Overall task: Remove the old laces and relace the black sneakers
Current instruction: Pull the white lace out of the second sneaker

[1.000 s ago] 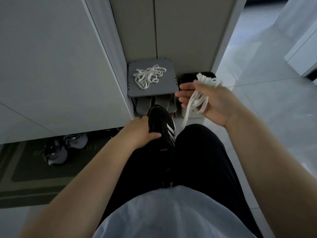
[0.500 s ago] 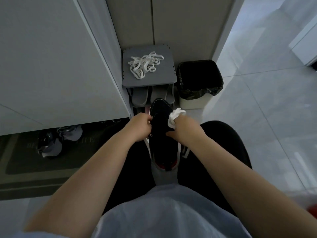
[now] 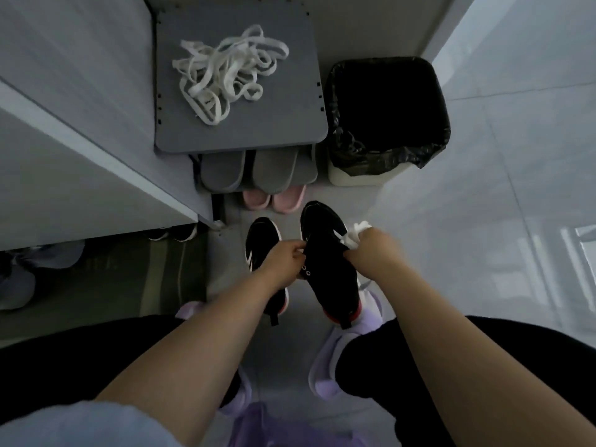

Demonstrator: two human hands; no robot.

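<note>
Between left hand [image 3: 283, 262] and right hand [image 3: 371, 250]: sneaker [image 3: 332, 275]

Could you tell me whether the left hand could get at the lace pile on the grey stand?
Probably yes, once freed: the left hand pinches at the eyelets of the held sneaker now, but nothing covers the lace pile on the grey stand or stands between.

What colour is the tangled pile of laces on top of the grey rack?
White. The tangled flat laces show best in the head view, the only one.
</note>
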